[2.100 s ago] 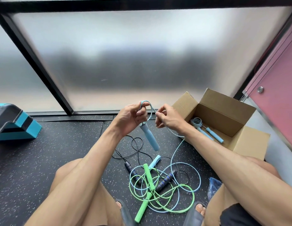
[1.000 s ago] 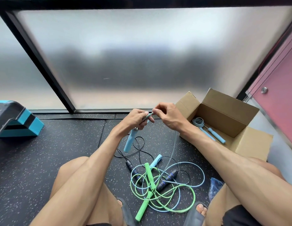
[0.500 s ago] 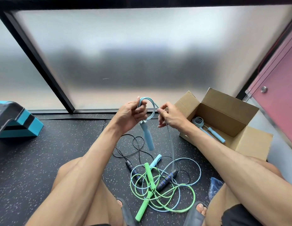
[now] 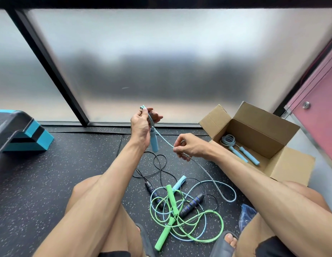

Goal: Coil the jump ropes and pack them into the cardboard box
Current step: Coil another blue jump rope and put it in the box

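left hand (image 4: pixel 141 125) grips light blue jump rope (image 4: pixel 198 166) loops, handle hanging down. right hand (image 4: pixel 189 148) pinches its cord. brown cardboard box (image 4: pixel 289 164) near right floor edge.

No text, label, brand, number or sign can be read. The box (image 4: pixel 295 166) shows plain brown card on its flaps and walls. The green handle (image 4: pixel 172 200) carries only ribbing and the dark handle (image 4: pixel 191 203) only blue rings. Any fine moulded marking on them may simply be too small to tell from this view.
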Available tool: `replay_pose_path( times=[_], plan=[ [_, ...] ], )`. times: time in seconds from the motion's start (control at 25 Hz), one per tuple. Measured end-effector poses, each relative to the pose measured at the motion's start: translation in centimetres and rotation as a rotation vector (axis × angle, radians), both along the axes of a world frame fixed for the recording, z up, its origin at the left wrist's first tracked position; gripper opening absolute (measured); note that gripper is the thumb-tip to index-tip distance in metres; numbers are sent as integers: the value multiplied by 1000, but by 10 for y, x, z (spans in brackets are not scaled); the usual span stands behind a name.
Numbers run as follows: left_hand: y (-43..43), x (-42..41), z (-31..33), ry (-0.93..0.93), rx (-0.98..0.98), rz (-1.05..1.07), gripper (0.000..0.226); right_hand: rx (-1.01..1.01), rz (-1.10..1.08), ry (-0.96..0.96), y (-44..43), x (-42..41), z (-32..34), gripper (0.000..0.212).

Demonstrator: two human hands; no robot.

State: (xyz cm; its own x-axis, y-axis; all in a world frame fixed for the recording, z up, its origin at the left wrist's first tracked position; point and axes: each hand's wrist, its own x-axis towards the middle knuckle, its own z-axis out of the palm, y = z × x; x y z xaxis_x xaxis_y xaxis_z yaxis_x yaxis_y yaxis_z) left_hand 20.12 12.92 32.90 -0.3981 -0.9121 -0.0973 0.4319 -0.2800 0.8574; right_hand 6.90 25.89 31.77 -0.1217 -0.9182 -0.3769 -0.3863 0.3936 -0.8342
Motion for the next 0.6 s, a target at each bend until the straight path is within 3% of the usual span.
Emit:
replay_pose_path(
  times=[0.2,0.48,0.6],
  plan=[
    [3,-2,-9,-340,-249,-57,24,-212,-18,162,-7,-1,10,8],
    [17,-8,-16,-677,-359,-495,32,-372,-154,257,-7,-13,10,15],
    [23,-9,-14,-704,-377,-666,40,-437,-204,262,-8,-19,10,10]
  ],
)
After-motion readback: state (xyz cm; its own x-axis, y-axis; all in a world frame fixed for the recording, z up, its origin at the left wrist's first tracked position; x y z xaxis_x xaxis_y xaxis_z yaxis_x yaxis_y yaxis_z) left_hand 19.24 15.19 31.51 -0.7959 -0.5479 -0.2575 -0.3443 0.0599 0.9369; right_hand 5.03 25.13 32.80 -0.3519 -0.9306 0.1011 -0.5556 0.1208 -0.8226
